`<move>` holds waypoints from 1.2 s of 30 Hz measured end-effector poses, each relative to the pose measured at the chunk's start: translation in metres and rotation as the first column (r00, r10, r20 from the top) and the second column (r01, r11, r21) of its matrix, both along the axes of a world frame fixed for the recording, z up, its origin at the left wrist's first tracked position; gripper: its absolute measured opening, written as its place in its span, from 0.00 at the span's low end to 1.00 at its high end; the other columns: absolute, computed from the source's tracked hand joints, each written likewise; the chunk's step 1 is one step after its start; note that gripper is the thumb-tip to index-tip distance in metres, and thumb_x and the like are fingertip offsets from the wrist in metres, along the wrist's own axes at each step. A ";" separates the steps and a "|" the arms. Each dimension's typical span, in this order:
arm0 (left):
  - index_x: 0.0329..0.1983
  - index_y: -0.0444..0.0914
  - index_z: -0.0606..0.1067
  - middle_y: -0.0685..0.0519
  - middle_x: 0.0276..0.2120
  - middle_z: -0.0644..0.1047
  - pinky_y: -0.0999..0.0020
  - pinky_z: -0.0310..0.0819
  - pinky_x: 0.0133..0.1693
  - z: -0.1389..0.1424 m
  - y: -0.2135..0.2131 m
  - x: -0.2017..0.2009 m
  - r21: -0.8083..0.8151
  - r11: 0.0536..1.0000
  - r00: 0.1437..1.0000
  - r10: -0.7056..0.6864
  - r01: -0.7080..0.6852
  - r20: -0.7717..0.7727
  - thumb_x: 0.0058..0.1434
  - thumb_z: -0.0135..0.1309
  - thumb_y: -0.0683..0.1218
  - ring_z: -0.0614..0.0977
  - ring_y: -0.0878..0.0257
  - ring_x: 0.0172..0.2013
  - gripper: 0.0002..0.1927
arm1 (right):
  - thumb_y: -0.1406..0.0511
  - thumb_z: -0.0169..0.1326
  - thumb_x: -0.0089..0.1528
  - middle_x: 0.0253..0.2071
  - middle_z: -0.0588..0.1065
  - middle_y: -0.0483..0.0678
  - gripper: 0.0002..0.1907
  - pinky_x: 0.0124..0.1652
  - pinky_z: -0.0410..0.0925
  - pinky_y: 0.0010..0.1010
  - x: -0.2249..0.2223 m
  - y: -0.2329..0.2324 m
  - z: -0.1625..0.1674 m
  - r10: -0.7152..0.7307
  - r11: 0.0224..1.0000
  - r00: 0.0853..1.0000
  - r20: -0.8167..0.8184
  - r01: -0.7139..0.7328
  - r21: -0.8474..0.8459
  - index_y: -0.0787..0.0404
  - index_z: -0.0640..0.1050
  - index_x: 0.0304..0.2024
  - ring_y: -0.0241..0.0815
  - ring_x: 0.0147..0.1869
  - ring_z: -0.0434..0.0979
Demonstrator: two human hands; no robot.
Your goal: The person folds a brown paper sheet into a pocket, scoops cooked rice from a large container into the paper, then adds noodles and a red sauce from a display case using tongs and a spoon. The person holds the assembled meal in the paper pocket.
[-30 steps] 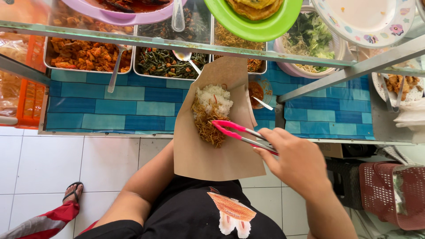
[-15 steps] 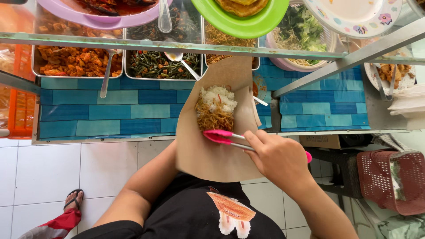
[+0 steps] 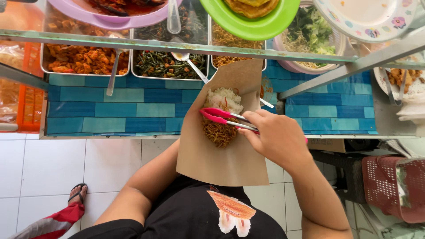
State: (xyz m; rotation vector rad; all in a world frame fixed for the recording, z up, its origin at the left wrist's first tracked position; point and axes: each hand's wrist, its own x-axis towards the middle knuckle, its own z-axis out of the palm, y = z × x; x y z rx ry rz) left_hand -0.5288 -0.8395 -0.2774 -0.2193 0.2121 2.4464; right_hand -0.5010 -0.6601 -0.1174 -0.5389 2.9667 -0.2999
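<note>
Before the glass shelf [image 3: 133, 44] of food trays [image 3: 86, 59], the right hand [image 3: 276, 139] has its grip clamped on pink tongs [image 3: 221, 116] over paper-held rice [image 3: 225, 99]; left hand hidden.

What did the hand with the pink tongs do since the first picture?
The right hand slid the pink tongs leftward across the brown paper, so their tips now lie over the noodles beside the rice. It keeps its grip on them. The left hand stays hidden under the paper, holding it up; the food trays behind have not changed.

The right hand [image 3: 276, 139] grips pink tongs [image 3: 223, 117] pointing to nine o'clock over noodles [image 3: 219, 130] and rice [image 3: 226, 98] on brown paper [image 3: 221, 155].
</note>
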 end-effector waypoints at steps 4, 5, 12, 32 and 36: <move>0.69 0.38 0.65 0.45 0.59 0.73 0.57 0.77 0.55 0.005 -0.001 -0.010 0.026 1.000 0.999 0.017 -0.016 -0.040 0.72 0.43 0.60 0.78 0.55 0.56 0.30 | 0.53 0.58 0.60 0.34 0.79 0.46 0.15 0.30 0.69 0.43 -0.001 0.004 -0.004 -0.140 0.990 0.988 0.073 0.142 -0.025 0.50 0.80 0.46 0.54 0.31 0.79; 0.69 0.38 0.65 0.45 0.59 0.73 0.57 0.77 0.55 0.006 -0.001 -0.011 0.029 0.999 0.999 0.020 -0.019 -0.047 0.72 0.43 0.60 0.78 0.55 0.56 0.29 | 0.54 0.59 0.59 0.35 0.79 0.47 0.16 0.31 0.69 0.42 -0.001 0.004 -0.007 -0.128 0.989 0.990 0.064 0.132 -0.063 0.51 0.81 0.46 0.54 0.31 0.79; 0.69 0.39 0.65 0.45 0.59 0.73 0.58 0.77 0.54 0.005 -0.035 0.016 -0.052 0.997 0.998 0.060 -0.060 -0.003 0.72 0.42 0.58 0.77 0.55 0.56 0.28 | 0.58 0.61 0.61 0.33 0.78 0.53 0.18 0.36 0.69 0.37 0.001 0.057 -0.030 -0.512 0.732 0.852 0.111 0.500 -0.463 0.60 0.81 0.50 0.49 0.32 0.75; 0.63 0.36 0.69 0.42 0.50 0.76 0.61 0.80 0.46 0.113 -0.033 0.041 -0.076 0.909 0.912 0.408 -0.410 -0.042 0.73 0.43 0.55 0.81 0.55 0.48 0.23 | 0.46 0.67 0.58 0.53 0.69 0.70 0.45 0.52 0.65 0.59 -0.254 0.033 -0.254 -0.415 0.903 0.815 -0.404 0.315 -0.292 0.75 0.68 0.59 0.69 0.54 0.69; 0.63 0.36 0.69 0.42 0.51 0.76 0.61 0.80 0.47 0.114 -0.038 0.049 -0.089 0.882 0.886 0.457 -0.463 -0.079 0.73 0.43 0.54 0.81 0.55 0.48 0.23 | 0.52 0.67 0.48 0.50 0.69 0.71 0.43 0.49 0.65 0.57 -0.248 0.031 -0.237 -0.359 0.933 0.777 -0.517 0.278 -0.228 0.76 0.69 0.55 0.71 0.51 0.69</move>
